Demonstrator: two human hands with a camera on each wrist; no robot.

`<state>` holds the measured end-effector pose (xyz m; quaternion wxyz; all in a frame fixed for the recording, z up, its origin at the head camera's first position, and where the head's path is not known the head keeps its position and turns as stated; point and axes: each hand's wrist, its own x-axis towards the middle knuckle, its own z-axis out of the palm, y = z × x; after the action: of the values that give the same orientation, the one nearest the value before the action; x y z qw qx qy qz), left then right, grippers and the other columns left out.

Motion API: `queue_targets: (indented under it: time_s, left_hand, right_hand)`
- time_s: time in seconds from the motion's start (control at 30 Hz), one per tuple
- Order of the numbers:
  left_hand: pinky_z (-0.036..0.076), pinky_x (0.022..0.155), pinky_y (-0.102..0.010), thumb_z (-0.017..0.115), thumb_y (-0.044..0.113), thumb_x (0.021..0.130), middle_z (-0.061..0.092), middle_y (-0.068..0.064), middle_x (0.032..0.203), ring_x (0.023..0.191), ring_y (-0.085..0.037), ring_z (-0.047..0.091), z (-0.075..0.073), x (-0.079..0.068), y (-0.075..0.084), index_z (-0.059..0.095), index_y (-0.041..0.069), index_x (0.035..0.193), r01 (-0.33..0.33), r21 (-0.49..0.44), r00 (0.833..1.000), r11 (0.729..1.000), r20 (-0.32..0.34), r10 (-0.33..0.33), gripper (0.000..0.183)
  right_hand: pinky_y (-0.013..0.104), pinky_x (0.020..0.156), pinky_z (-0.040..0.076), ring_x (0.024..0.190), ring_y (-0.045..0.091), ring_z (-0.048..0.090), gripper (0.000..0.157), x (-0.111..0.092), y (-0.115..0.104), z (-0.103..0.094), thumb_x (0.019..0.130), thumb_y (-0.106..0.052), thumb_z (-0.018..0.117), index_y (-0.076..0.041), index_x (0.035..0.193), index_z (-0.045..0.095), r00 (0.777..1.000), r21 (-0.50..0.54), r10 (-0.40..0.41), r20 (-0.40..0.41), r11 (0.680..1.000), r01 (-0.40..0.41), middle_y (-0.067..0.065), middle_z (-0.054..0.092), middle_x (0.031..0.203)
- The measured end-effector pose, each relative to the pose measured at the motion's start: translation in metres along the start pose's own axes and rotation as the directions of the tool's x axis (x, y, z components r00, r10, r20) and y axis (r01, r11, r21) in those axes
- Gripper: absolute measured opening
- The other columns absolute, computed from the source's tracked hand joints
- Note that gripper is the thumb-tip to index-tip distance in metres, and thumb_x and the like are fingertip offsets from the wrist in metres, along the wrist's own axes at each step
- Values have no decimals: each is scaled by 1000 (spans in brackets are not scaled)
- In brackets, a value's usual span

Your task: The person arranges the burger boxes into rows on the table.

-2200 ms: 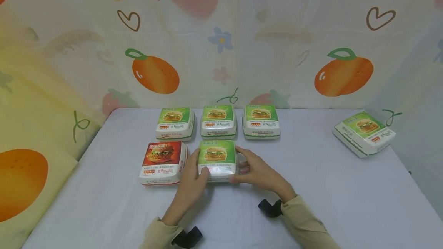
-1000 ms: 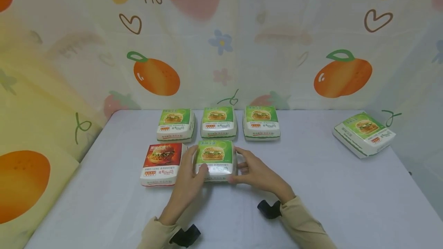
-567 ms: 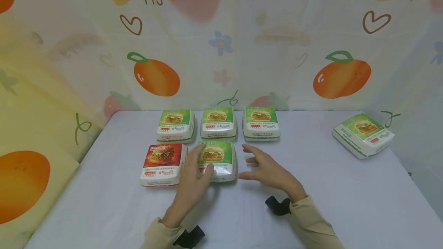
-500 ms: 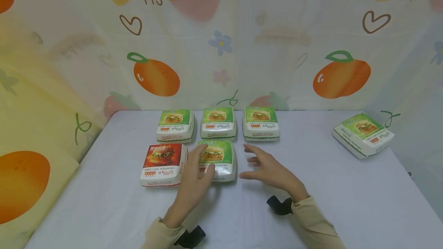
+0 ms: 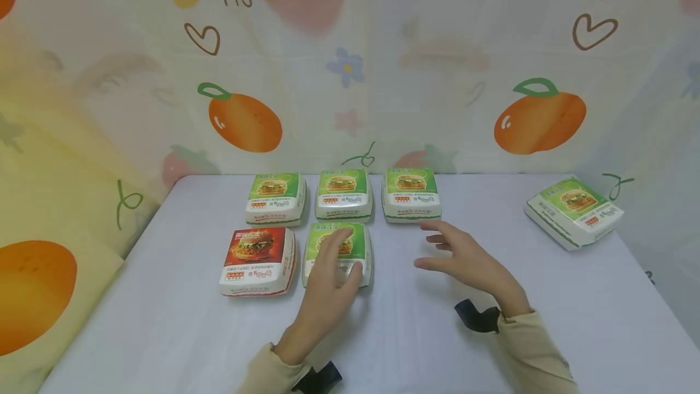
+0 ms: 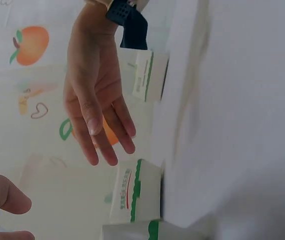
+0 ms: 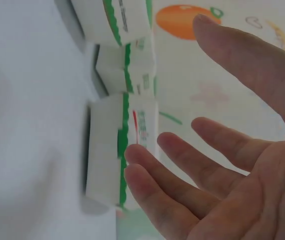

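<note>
In the head view my left hand point(image 5: 330, 287) hovers over the front green-and-white burger box point(image 5: 313, 257), hiding part of its lid; its fingers are spread and hold nothing. My right hand point(image 5: 473, 260) is held in the air to the right of that box, fingers apart, with nothing in them. A red-and-white burger box point(image 5: 256, 260) sits just left of the front green one. In the right wrist view the fingers of my right hand point(image 7: 222, 185) are loosely extended, with a burger box point(image 7: 106, 150) beyond them.
Behind stand a left green box point(image 5: 276, 199), a middle green box point(image 5: 343, 194) and a right green box point(image 5: 411, 195) in a row. Another green box point(image 5: 575, 213) sits turned at an angle near the right edge of the white table point(image 5: 137, 321). A fruit-print cloth point(image 5: 306, 114) hangs behind.
Both hands have released the front green box. The right hand has moved away to the right, while the left has shifted right, over the box. The boxes look settled in place.
</note>
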<state>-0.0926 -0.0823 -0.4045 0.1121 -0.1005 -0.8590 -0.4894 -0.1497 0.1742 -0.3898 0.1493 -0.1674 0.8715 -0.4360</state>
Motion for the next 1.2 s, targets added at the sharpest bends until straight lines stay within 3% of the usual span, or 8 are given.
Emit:
queue_targets:
  time_s: [0.37, 0.73, 0.87, 0.9, 1.0, 1.1, 1.13, 1.2]
  left_hand:
    - [35, 118, -49, 60, 8, 94, 42, -6, 153, 145, -23, 37, 19, 1, 18, 43, 9, 146, -55, -39, 996, 998, 72, 58, 55]
    - [36, 118, -47, 59, 13, 94, 41, -7, 153, 144, -21, 38, 45, 10, 30, 43, 10, 147, -87, -74, 981, 993, 168, 98, 55]
    - [36, 118, -46, 57, 14, 95, 41, -8, 153, 143, -20, 39, 54, 14, 34, 41, 11, 148, -102, -94, 970, 990, 211, 120, 55]
    - [36, 117, -45, 57, 14, 95, 42, -8, 153, 143, -20, 39, 57, 15, 34, 41, 11, 148, -109, -95, 968, 989, 217, 128, 55]
    - [37, 117, -44, 56, 15, 95, 42, -7, 152, 142, -19, 40, 63, 18, 37, 40, 12, 148, -119, -93, 960, 989, 243, 138, 56]
    - [36, 118, -42, 56, 16, 95, 41, -6, 153, 143, -18, 39, 70, 21, 39, 39, 13, 149, -116, -95, 951, 989, 276, 138, 57]
    - [36, 118, -42, 56, 16, 95, 41, -5, 154, 143, -17, 38, 72, 23, 40, 39, 14, 150, -112, -97, 948, 989, 288, 136, 57]
    - [35, 119, -41, 56, 17, 96, 40, -4, 155, 144, -16, 37, 77, 26, 42, 37, 15, 150, -107, -94, 942, 990, 308, 131, 58]
  right_hand:
    - [62, 106, 43, 134, 46, 47, 76, -21, 17, -29, 88, -41, 73, -9, 149, 39, 996, -59, 36, -83, 997, -41, 17, 43, 153]
    - [63, 106, 41, 130, 48, 47, 75, -35, 35, -61, 89, -36, 74, -6, 149, 40, 989, -158, 14, -150, 987, -38, 23, 46, 148]
    - [51, 105, 44, 128, 44, 49, 73, -39, 44, -71, 88, -32, 75, -5, 147, 42, 982, -207, -39, -185, 978, 0, 22, 49, 145]
    - [42, 106, 46, 127, 43, 50, 72, -40, 46, -74, 88, -32, 75, -5, 147, 43, 980, -214, -50, -194, 977, 8, 22, 50, 145]
    - [31, 103, 45, 128, 41, 50, 70, -43, 52, -80, 88, -31, 75, -7, 146, 44, 974, -227, -65, -215, 974, 14, 19, 51, 145]
    - [39, 107, 45, 129, 44, 49, 70, -44, 58, -86, 90, -32, 74, -7, 147, 43, 973, -232, -45, -226, 973, -9, 22, 49, 146]
    - [48, 105, 43, 129, 46, 48, 69, -44, 59, -88, 90, -32, 73, -5, 147, 43, 972, -242, -42, -231, 970, -16, 24, 48, 146]
    - [54, 105, 42, 128, 47, 47, 68, -44, 63, -92, 91, -31, 72, -3, 146, 44, 968, -261, -40, -246, 965, -27, 26, 48, 145]
